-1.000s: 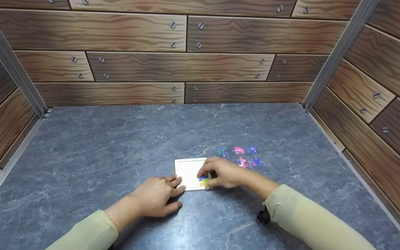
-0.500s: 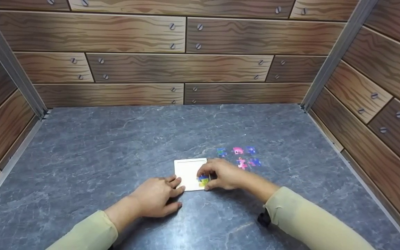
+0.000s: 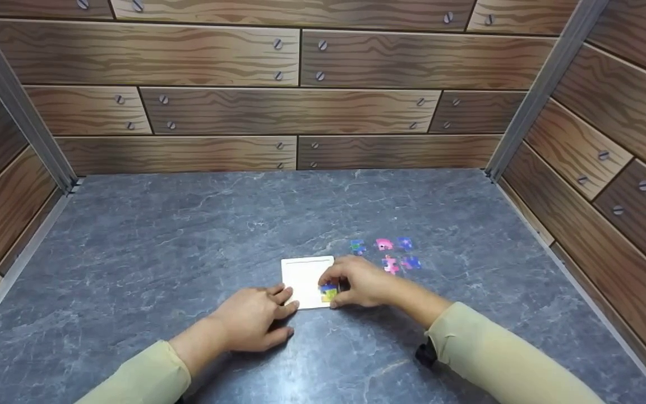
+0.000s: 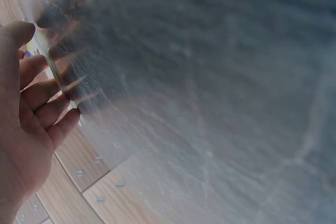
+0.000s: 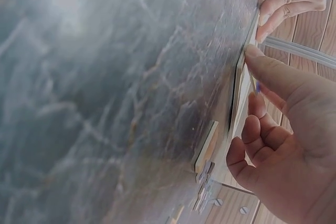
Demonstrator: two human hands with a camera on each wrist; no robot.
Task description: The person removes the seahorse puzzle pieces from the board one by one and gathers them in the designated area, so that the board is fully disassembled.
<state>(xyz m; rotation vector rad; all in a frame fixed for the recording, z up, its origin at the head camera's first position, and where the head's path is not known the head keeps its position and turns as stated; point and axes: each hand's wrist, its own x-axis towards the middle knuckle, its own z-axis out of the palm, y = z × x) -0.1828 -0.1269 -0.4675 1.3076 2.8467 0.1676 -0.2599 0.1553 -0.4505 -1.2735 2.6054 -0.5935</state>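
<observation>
A white square puzzle tray (image 3: 302,275) with a raised rim lies on the table. At its near right corner is a blue and yellow jigsaw piece (image 3: 329,294), which my right hand (image 3: 363,281) pinches between thumb and fingers. In the right wrist view the piece's thin edge (image 5: 253,84) shows between thumb and finger, tilted against the tray. My left hand (image 3: 253,318) rests with loosely spread fingers on the tray's left edge, thumb on the table beside it. The right fingers partly cover the tray's right side.
Several loose jigsaw pieces lie beyond my right hand: a blue-green one (image 3: 358,246), pink ones (image 3: 384,244) and blue ones (image 3: 411,262). The grey marbled table (image 3: 188,224) is bordered by wood-patterned walls (image 3: 216,109) and metal corner posts (image 3: 544,84).
The jigsaw piece's right edge stood raised a second ago; the piece now lies flatter in the tray corner. Both hands stay nearly in place.
</observation>
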